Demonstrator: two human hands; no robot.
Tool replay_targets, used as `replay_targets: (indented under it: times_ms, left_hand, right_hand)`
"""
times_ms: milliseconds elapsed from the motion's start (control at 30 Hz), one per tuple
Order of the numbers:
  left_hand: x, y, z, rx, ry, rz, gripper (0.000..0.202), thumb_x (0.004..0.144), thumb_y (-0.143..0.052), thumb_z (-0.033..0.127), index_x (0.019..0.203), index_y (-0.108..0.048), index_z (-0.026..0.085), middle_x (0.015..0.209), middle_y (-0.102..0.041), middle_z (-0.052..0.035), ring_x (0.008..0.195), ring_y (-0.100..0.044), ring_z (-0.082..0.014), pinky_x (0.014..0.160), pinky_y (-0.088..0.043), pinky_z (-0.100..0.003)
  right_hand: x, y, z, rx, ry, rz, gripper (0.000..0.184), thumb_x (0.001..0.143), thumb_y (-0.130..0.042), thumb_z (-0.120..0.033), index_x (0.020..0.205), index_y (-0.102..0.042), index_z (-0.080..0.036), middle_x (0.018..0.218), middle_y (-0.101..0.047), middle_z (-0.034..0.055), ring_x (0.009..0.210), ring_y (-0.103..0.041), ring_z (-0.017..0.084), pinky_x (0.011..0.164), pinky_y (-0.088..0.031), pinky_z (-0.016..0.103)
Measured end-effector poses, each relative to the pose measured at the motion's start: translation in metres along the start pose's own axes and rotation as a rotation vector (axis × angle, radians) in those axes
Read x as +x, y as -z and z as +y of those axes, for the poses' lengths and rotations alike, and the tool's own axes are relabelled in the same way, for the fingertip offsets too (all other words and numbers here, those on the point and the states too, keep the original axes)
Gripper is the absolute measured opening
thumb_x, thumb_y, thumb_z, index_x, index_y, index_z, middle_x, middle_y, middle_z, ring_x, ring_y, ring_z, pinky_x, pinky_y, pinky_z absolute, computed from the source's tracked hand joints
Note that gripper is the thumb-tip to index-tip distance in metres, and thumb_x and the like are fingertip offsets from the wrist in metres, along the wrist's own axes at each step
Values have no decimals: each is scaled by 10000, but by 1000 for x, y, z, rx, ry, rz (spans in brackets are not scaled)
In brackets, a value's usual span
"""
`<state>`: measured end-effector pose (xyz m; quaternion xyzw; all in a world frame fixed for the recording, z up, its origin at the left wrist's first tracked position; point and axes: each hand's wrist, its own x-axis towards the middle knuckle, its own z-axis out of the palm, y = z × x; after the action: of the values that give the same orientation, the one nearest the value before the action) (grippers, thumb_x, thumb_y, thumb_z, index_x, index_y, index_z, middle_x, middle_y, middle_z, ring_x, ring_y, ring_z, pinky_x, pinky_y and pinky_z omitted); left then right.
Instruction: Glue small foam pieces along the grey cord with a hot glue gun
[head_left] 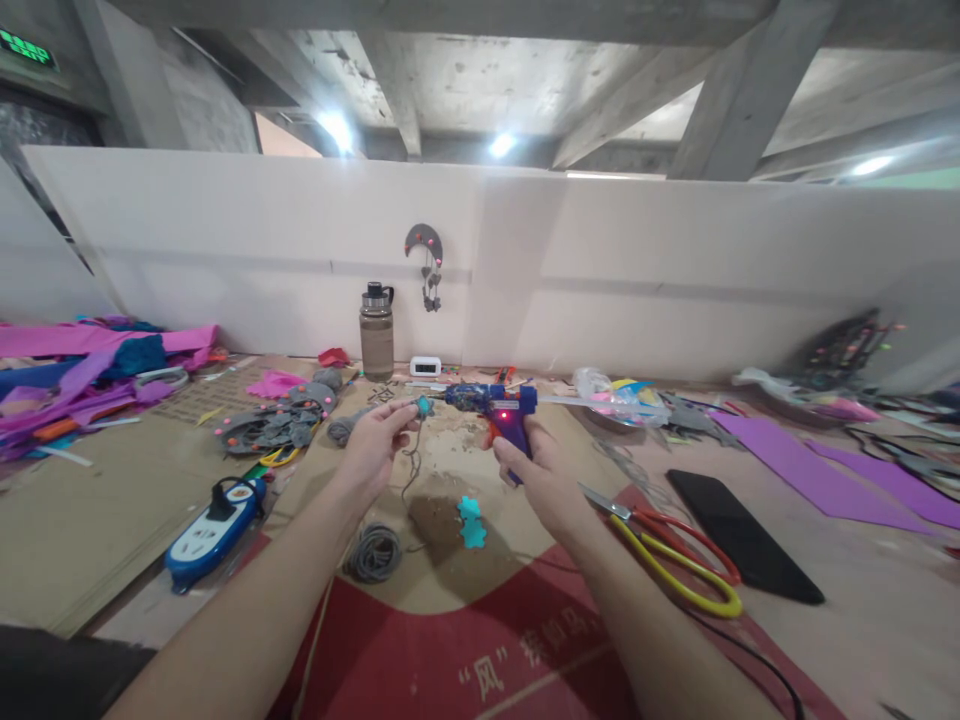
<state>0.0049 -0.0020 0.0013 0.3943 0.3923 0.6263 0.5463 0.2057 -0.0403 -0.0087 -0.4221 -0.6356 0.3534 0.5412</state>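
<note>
My left hand pinches a small teal cut-out piece between thumb and fingertips. From it a thin grey yarn strand hangs toward the table. A blue hot glue gun is gripped in my right hand, its red light lit. Its nozzle points left, close to the teal piece; whether they touch, I cannot tell. Out of the gun's back sticks a long clear glue stick. Below the hands, teal scalloped cut-outs lie on the cardboard, with a grey yarn coil to their left.
Yellow-and-red-handled scissors and a black phone lie at right. A power strip sits at left, near grey felt pieces. Behind stand a water bottle and a small clock. A grey moon ornament hangs on the white partition.
</note>
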Motion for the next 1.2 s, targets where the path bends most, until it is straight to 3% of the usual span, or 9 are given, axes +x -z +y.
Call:
replay_targets:
  times_ms: [100,200,467,600,767,867,933,1033,1200]
  left_hand:
    - [1,0,-1,-14,-2,-7,242,543,-761,263,720,-650,142,657,-605,-9,557,-507,-82,472,-295,-200]
    - [3,1,-3,-8,-22,-26,230,550,-757,260,717,-649,145,649,-597,2,558,-498,-72,472,-290,-196]
    - [3,-2,-5,17,-60,-66,217,558,-746,263,702,-637,142,584,-562,13,517,-447,-66,463,-269,-201]
    - [0,-4,-4,26,-69,-75,223,554,-744,272,693,-624,145,585,-564,12,515,-447,-71,474,-282,-205]
    - [0,-5,-7,124,-145,-74,199,588,-722,292,714,-647,158,602,-587,2,533,-468,-86,496,-302,-215]
    - [-2,-7,-11,216,-223,-54,191,605,-710,287,749,-670,167,672,-628,-14,584,-504,-101,541,-343,-220]
    - [-5,-9,-13,268,-250,-70,180,619,-699,285,755,-672,169,712,-644,-22,628,-534,-116,591,-378,-230]
    - [-8,-10,-13,323,-255,-100,157,646,-675,289,750,-663,171,714,-644,-22,653,-552,-133,633,-402,-247]
    - [-7,-10,-14,362,-263,-77,146,662,-657,289,737,-656,164,693,-627,-16,614,-513,-113,608,-381,-234]
  right_hand:
    - [4,1,-3,369,-163,-2,303,740,-584,-399,941,-447,-218,704,-521,-34,500,-411,81,414,-312,196]
    - [9,7,-1,481,-253,61,335,684,-626,-362,934,-462,-212,730,-540,-30,499,-408,66,389,-274,172]
    - [27,17,53,108,-463,79,170,700,-528,-318,768,-506,-163,636,-560,10,428,-411,67,347,-263,167]
    - [29,23,66,-13,-445,107,129,688,-550,-295,690,-487,-183,565,-531,12,463,-480,120,382,-343,214]
    - [22,10,44,-300,-111,333,197,695,-583,-297,823,-485,-184,948,-572,136,935,-555,249,756,-469,395]
    - [18,-22,22,-68,-21,144,280,738,-554,-348,950,-457,-193,1031,-571,112,984,-551,212,876,-433,409]
    - [15,-46,12,258,-54,-10,388,720,-576,-319,1047,-393,-218,1088,-567,80,1006,-556,168,872,-447,354]
    - [13,-68,7,507,-160,-157,492,677,-618,-273,1080,-338,-232,875,-589,-6,781,-605,127,765,-478,309]
    - [14,-60,11,262,-158,-14,351,724,-573,-281,1015,-384,-228,641,-421,-90,506,-438,87,513,-409,232]
